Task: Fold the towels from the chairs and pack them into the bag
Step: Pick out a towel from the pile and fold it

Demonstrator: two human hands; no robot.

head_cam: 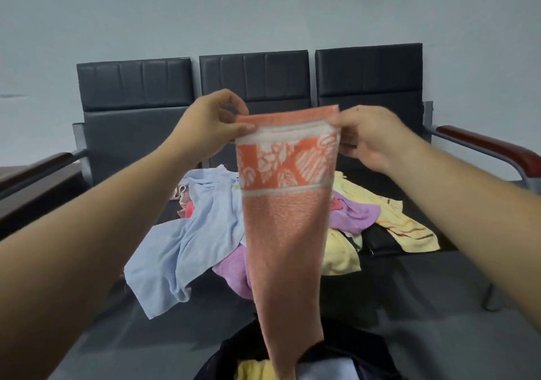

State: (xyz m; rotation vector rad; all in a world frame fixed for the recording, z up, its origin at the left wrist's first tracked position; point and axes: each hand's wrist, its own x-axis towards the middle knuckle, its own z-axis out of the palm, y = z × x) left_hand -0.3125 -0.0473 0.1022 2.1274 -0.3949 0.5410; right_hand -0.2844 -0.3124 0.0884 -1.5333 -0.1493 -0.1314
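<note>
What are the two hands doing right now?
Left hand: pinches the top left corner of the orange towel.
Right hand: pinches its top right corner.

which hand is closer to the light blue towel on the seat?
Left. The left hand pinches the orange towel's top corner above the light blue towel; the right hand pinches the other corner, across the orange towel from it.
</note>
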